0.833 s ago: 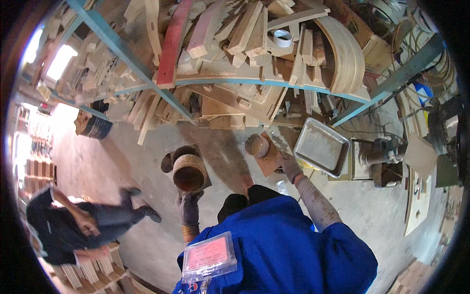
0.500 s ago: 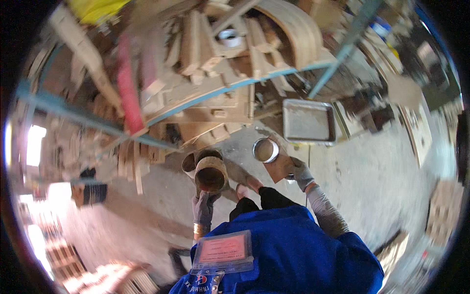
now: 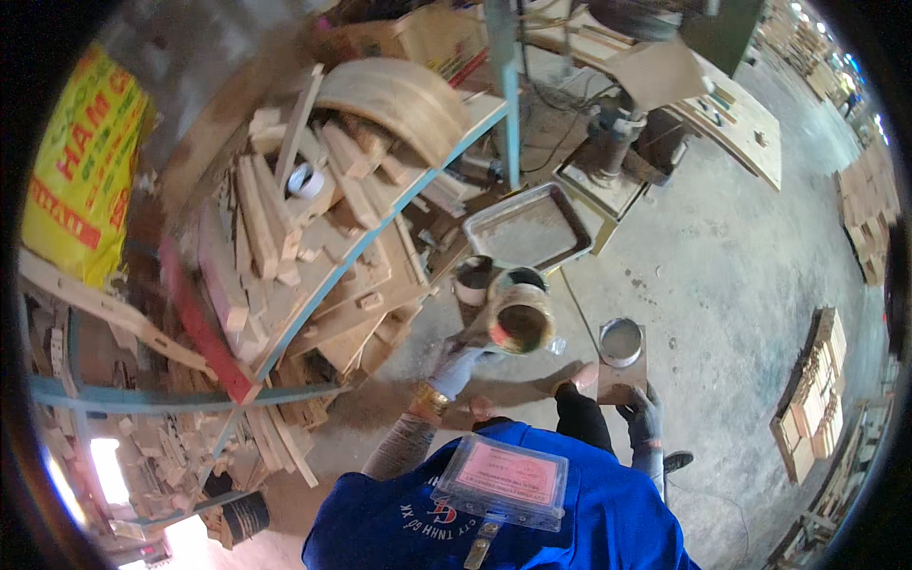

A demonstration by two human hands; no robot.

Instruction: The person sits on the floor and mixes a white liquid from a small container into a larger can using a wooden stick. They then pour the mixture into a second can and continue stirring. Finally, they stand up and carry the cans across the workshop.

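My left hand (image 3: 456,366), gloved in grey, is closed at the near side of a round tan can (image 3: 522,328) with a dark inside. Close behind that can are a pale-sided can (image 3: 473,283) and another dark-mouthed one (image 3: 525,277); what carries these two, I cannot tell. Gloved too, my right hand (image 3: 643,415) grips the near right edge of a flat brown board (image 3: 622,388). On the board's far part stands a round can (image 3: 621,342) with a whitish rim and grey inside. Both hands are held above the concrete floor.
A shallow metal tray (image 3: 529,228) lies ahead, beside a machine stand (image 3: 608,166). To the left, a blue-framed rack (image 3: 347,256) holds wood offcuts and a roll of tape (image 3: 305,180). A yellow sack (image 3: 84,171) hangs farther left. Stacked wood pieces (image 3: 812,394) lie at right.
The view has turned to the right. My left hand and its cans have come nearer the tray. My right hand still holds the board with its can, now closer to my body.
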